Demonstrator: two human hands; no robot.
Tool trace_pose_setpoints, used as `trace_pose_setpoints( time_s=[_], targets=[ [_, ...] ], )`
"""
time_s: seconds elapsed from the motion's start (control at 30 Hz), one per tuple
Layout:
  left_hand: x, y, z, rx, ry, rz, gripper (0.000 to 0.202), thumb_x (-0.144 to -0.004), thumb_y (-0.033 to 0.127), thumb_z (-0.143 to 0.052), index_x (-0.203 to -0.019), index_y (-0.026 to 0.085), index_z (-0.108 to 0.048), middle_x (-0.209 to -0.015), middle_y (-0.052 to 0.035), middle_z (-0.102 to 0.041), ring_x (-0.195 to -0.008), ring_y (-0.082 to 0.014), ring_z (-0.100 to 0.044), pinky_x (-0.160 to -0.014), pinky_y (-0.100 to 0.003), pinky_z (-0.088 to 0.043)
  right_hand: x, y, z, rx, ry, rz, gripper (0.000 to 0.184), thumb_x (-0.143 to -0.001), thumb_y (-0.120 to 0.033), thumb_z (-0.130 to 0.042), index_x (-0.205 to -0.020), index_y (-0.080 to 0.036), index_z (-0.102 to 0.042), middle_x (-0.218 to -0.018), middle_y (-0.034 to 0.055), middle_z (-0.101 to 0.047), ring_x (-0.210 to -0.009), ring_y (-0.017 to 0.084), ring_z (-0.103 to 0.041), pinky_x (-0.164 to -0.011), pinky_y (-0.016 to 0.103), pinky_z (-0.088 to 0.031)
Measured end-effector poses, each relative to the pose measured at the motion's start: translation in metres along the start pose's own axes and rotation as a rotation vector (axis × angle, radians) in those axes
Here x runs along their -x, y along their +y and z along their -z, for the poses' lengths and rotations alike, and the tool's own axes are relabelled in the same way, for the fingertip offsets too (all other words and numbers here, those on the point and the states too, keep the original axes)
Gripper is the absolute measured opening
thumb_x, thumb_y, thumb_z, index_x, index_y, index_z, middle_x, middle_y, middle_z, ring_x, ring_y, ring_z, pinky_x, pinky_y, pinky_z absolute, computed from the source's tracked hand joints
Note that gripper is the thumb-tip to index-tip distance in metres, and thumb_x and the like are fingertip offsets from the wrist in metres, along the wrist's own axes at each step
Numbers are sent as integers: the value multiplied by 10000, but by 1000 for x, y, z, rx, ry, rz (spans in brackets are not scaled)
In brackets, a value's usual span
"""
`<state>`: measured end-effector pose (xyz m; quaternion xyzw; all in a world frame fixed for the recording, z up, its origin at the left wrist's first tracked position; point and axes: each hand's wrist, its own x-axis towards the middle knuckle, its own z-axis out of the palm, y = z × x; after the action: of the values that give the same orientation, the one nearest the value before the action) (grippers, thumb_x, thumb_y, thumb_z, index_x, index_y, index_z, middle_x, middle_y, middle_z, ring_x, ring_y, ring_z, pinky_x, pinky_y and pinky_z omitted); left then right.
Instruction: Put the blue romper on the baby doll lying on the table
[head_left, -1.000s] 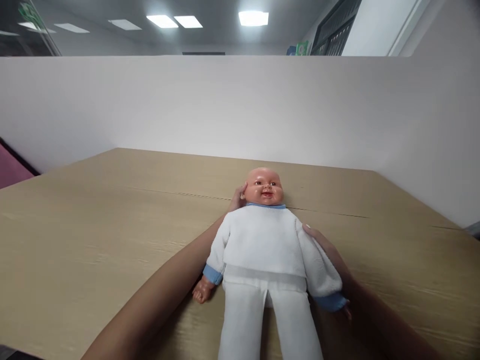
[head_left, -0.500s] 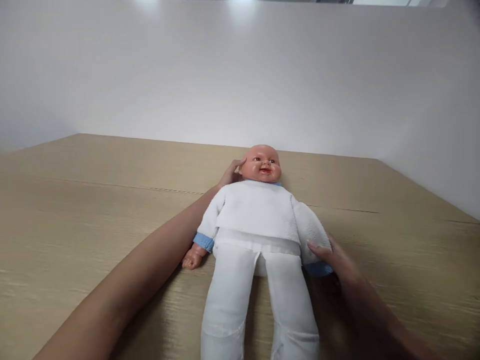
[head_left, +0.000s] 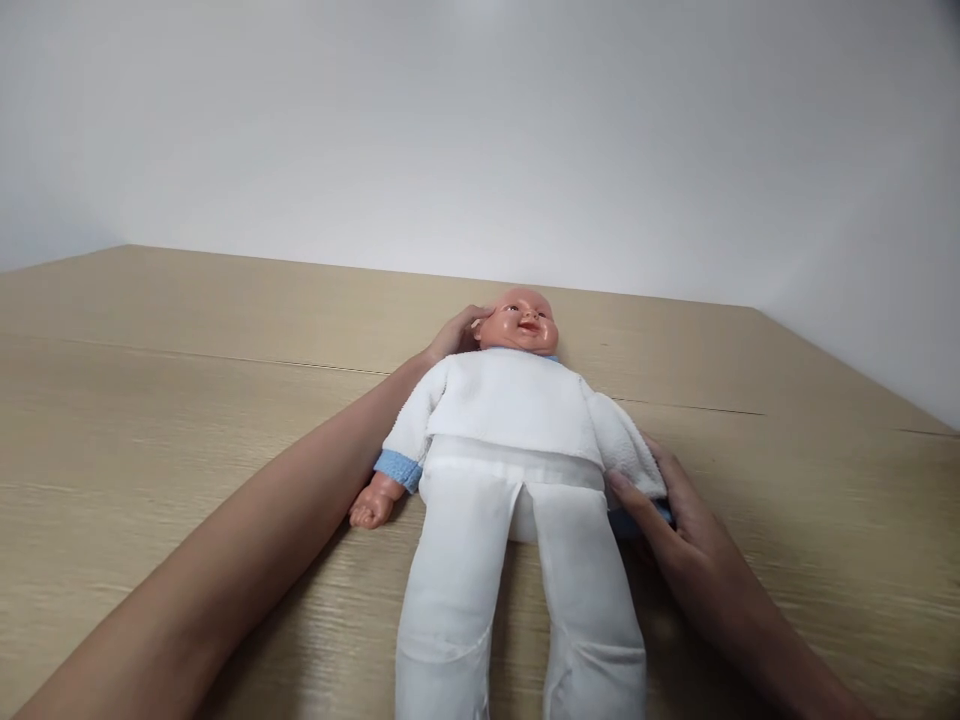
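Our left hand [head_left: 452, 336] reaches far across the pale wooden table [head_left: 150, 420], its fingers curled around the left side of the head of the plastic baby doll in white fleece top and trousers with blue cuffs [head_left: 517, 440]. The doll lies face up at the middle of the table, head far, legs near. Our right hand [head_left: 675, 525] rests on the doll's right-side sleeve, fingers narrowly pinching the cuff. A plain white wall [head_left: 480, 130] stands beyond.
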<state>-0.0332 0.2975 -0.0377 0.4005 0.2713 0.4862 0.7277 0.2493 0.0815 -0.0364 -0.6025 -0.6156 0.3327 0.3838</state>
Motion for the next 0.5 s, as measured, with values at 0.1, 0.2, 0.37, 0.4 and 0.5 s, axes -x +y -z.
trace_pose_setpoints(
  time_s=[0.1,0.2,0.37,0.4,0.5],
  targets=[
    [1,0,0,-35,27,-22,340,-854,433,-759,-1020,136,-781,-843,-55,-803,-983,-284,-786,-1022,-363,-545,0,-1,1,20,0,16,680,-976,-710,-603,-1568,-389,-512,-1610,29,-568,-1482,349,-514,-1288,557,-357],
    [0,-1,-1,-49,45,-40,402,-830,441,-769,-1085,131,-784,-875,-66,-811,-1029,-305,-782,-1054,-384,-547,-2,0,1,32,1,28,678,-984,-700,-603,-1573,-379,-504,-1603,40,-571,-1479,343,-508,-1284,547,-355],
    [-4,-5,4,-50,70,-53,407,-828,447,-773,-1080,128,-780,-947,-75,-815,-1091,-314,-765,-1079,-393,-548,-5,6,0,79,-8,69,702,-1002,-697,-571,-1588,-320,-482,-1586,96,-571,-1440,350,-535,-1244,563,-402],
    [-5,-5,7,-48,93,-56,394,-831,443,-775,-1070,130,-775,-982,-78,-814,-1113,-308,-758,-1091,-390,-544,-1,5,1,126,40,103,721,-1000,-701,-564,-1587,-289,-483,-1578,120,-569,-1441,363,-526,-1245,591,-390],
    [2,-4,23,-21,183,-93,399,-825,396,-806,-1132,147,-752,-1193,-103,-787,-1236,-281,-710,-1161,-373,-511,29,-4,7,361,236,279,777,-998,-674,-579,-1618,-227,-441,-1608,171,-507,-1511,417,-428,-1266,676,-316]
  ],
)
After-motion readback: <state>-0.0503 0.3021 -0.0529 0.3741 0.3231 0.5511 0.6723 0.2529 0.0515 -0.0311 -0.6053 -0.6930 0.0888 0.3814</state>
